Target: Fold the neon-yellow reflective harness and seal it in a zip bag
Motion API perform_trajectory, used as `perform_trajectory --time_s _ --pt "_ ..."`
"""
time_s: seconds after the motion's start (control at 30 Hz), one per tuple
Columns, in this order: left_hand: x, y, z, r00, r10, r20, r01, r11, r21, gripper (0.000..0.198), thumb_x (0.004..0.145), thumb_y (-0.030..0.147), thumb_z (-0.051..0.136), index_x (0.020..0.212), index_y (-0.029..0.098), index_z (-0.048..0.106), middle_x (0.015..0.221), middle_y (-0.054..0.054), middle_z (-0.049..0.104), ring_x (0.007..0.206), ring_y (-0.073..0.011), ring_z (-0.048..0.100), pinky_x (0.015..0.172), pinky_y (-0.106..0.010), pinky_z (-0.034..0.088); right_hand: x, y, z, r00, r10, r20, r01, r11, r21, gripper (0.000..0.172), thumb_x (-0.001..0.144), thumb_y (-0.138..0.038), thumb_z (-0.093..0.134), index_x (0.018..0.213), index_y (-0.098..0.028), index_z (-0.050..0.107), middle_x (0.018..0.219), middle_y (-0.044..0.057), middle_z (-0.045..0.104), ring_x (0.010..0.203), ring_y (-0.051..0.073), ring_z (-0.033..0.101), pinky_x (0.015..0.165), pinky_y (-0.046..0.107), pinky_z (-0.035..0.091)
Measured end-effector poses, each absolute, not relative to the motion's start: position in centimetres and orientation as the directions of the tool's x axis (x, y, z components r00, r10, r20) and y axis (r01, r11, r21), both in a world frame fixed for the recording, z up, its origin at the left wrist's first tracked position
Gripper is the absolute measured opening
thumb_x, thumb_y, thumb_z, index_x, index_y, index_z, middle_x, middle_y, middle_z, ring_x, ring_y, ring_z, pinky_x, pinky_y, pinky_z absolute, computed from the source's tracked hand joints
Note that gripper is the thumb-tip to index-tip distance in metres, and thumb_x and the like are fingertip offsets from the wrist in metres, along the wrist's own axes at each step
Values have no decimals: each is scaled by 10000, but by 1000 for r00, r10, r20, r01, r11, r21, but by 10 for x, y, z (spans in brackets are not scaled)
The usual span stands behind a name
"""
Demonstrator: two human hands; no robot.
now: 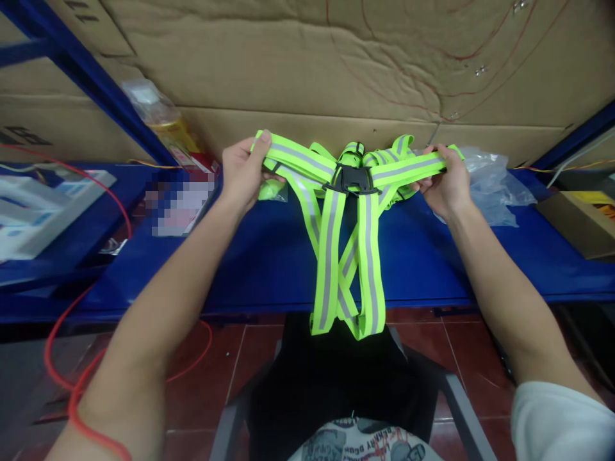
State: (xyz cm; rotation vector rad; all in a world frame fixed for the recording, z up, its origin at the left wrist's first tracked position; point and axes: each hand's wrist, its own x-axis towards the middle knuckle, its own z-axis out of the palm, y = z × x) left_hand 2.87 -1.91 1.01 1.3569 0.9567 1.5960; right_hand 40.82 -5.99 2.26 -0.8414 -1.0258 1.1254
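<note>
Cardboard sheets back the blue desk [269, 256] at which I sit. My left hand [244, 171] and right hand [446, 184] are each closed around one end of a neon-yellow reflective harness [346, 211], stretching it above the desk's middle; its loops hang past the front edge. Behind my right hand, near the far edge, lies a crumpled clear plastic bag [494, 182]; I cannot tell what it holds.

Neon-yellow harness [348, 211] — grey stripes
</note>
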Motion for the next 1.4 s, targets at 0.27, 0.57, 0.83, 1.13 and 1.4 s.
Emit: perform_trajectory --time_s 0.27,0.57,0.83,1.13,1.4 --pt "44 -35 17 -54 950 306 -330 -307 893 391 886 537 837 855 228 600 814 -14 705 898 -199 746 748 -330 619 404 -69 30 10 974 225 -372 213 -904 166 764 -432 676 806 -277 631 393 -81 375 427 146 258 522 331 320" --pt "54 -52 29 47 959 280 -444 -231 866 325 896 450 688 691 240 549 758 -45 683 881 -220 748 881 -365 632 407 -72 29 -123 974 189 -359 133 -924 163 704 -411 673 787 -295 593 371 -87 362 417 148 295 534 352 271" --pt "59 -60 32 68 946 315 -344 -274 898 680 990 792 568 617 228 499 631 -25 595 747 -186 680 849 -381 607 395 -79 33 -151 972 182 -353 119 -928 271 638 -347 642 902 -291 660 460 -77 533 449 150 453 584 363 408" --pt "70 -68 21 69 895 441 -298 -404 865 668 946 716 721 586 215 464 596 15 458 571 -136 555 682 -352 581 387 -94 27 -273 936 221 -359 114 -926 456 637 -534 963 956 -296 741 1230 24 836 1146 276 775 828 379 657" --pt "68 -57 1 247 814 526 -132 -510 850 288 835 383 835 1064 212 800 1146 -87 763 1100 -279 757 913 -387 669 371 -86 9 -246 951 186 -92 168 -981 373 720 -311 964 1027 -244 763 915 36 832 751 196 777 530 266 554"
